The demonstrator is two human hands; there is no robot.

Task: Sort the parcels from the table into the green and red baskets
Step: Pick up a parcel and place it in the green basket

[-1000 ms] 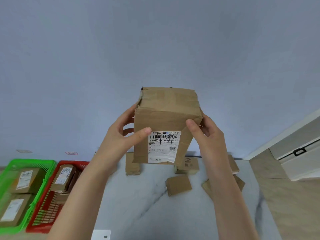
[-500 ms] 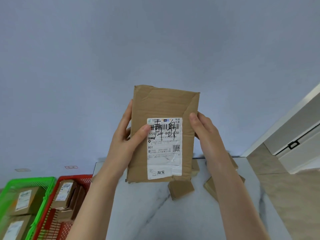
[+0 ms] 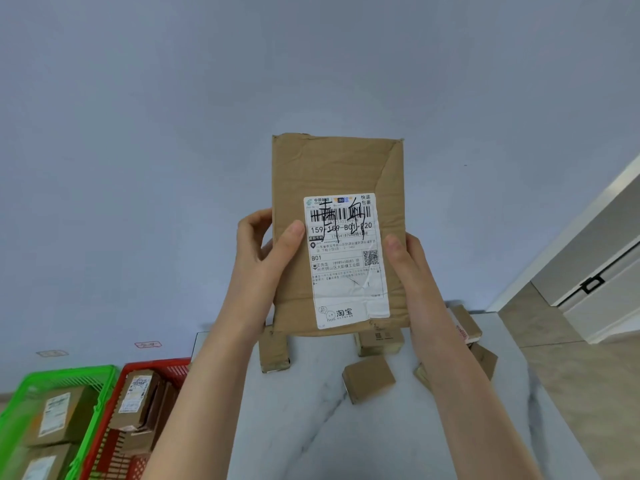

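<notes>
Tabletop: white, with small boxes.
Parcel: stiff, dented cardboard; looks light.
Left hand: grips its 9 o'clock edge.
Right hand: grips its 3 o'clock edge.

Both my forearms come up bare from the bottom edge, angled inward toward centre frame. My left hand grips the parcel at its left edge: thumb laid across the front face pointing up and right, fingers curled round behind, knuckles showing past the edge. My right hand grips the right edge: thumb flat on the front, pointing up, other fingers hidden behind. Left thumb tip sits a touch higher than the right. Palms face each other, hands apart, not touching. Both wrists straight, in line with the forearms.
</notes>
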